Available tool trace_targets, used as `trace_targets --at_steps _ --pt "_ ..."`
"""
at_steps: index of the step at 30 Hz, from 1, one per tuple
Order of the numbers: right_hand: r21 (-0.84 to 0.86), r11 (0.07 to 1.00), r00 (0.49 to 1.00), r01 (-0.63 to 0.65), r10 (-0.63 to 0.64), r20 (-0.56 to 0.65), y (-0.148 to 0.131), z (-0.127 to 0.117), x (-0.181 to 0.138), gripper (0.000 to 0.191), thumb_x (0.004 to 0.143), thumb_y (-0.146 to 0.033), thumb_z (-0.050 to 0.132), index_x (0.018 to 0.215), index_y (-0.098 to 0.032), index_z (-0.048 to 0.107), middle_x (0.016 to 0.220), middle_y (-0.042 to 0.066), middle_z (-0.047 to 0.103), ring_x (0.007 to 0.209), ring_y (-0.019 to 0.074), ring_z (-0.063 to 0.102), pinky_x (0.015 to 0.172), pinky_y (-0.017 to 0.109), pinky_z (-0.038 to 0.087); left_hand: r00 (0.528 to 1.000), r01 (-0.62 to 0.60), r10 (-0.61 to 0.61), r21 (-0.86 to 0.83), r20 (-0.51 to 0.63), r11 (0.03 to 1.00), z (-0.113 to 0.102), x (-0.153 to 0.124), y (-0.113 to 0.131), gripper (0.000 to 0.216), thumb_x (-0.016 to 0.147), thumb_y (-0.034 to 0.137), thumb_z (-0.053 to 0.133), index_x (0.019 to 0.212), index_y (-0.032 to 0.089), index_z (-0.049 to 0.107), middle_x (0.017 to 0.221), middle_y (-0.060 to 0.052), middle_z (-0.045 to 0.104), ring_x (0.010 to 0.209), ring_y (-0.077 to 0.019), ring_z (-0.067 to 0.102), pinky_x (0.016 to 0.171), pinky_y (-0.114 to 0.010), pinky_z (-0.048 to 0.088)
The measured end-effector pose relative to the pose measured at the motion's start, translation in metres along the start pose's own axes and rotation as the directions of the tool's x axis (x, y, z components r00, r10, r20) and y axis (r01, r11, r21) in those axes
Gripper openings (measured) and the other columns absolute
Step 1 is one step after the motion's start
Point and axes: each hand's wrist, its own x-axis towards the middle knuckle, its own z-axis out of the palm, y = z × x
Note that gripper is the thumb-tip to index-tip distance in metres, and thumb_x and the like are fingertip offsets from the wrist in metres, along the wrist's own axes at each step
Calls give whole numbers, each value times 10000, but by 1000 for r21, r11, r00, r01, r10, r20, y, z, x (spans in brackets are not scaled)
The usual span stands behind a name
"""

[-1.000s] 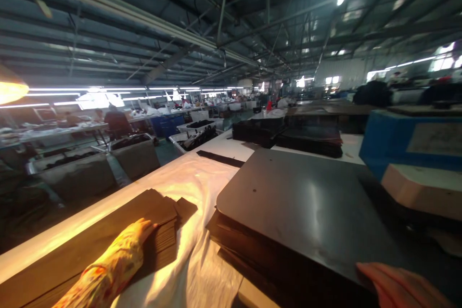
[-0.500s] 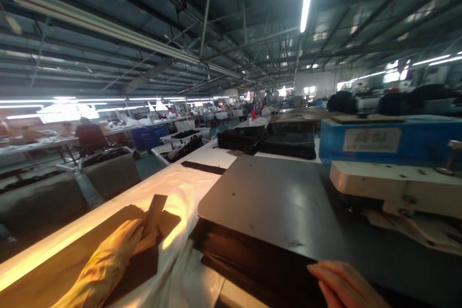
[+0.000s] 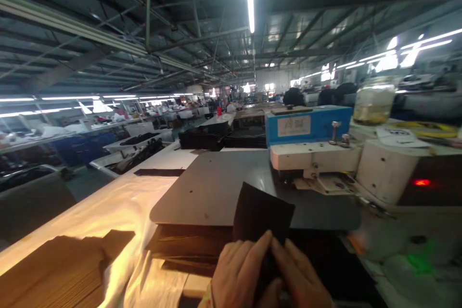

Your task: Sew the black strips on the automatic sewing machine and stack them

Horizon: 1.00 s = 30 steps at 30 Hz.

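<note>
My left hand [image 3: 236,272] and my right hand [image 3: 303,274] are together at the bottom middle, fingertips almost touching. Between them they pinch a flat black fabric piece [image 3: 263,214], its squared end tilted up over the front edge of a grey metal plate [image 3: 212,180]. Its lower part is hidden by my fingers. Under the plate's front edge sits a stack of dark pieces [image 3: 191,245]. At the lower left, a pile of brown-looking pieces [image 3: 54,269] rests on the lit table, apart from both hands.
Right of the plate stands a sewing machine [image 3: 314,156] with a blue box [image 3: 308,122] behind its arm. A glass jar [image 3: 374,101] stands on top of the machine. Black stacks [image 3: 202,138] and a dark strip [image 3: 159,172] lie beyond the plate. A wheeled-looking cart [image 3: 124,154] is at the left.
My left hand has left the pile at the left and come over to my right hand. A black piece is now held between both. The view has turned right, showing more of the machine.
</note>
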Motion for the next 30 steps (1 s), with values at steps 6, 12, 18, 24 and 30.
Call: trace_targets --at_steps 6,12,18,24,30 --pt "375 920 994 -112 108 30 -12 -65 68 394 806 -445 370 1068 -189 515 856 53 614 835 213 556 692 315 477 996 -81 87 -284 9 955 -3 34 20 417 759 191 472 1150 303 381 904 -48 583 789 -186 532 700 -311 446" --pt "236 950 948 -204 131 289 34 -81 100 328 763 -406 455 937 -149 560 794 31 599 776 193 548 695 313 442 981 175 -190 -282 -25 943 10 76 -30 180 769 203 439 921 200 534 812 -36 546 738 -139 511 617 -250 428" --pt "-60 980 879 -188 195 436 55 -76 106 266 757 -380 446 688 -143 545 617 -14 538 594 136 512 505 221 385 905 411 -306 -421 295 809 61 110 -82 372 696 352 519 1006 147 525 960 -79 546 854 -177 512 668 -268 432" --pt "-217 973 904 -78 161 397 56 -78 111 229 747 -341 465 732 -138 568 674 13 577 635 158 534 544 247 394 771 636 -331 -644 544 425 94 117 -86 381 597 441 596 795 115 593 683 -39 604 606 -141 550 583 -253 434" --pt "-209 978 972 -18 66 226 61 -62 113 329 768 -287 439 1052 -138 514 978 67 580 880 183 530 769 305 412 747 658 -358 -702 560 274 96 114 -81 352 557 422 633 752 132 584 642 -5 589 559 -110 527 538 -214 410"
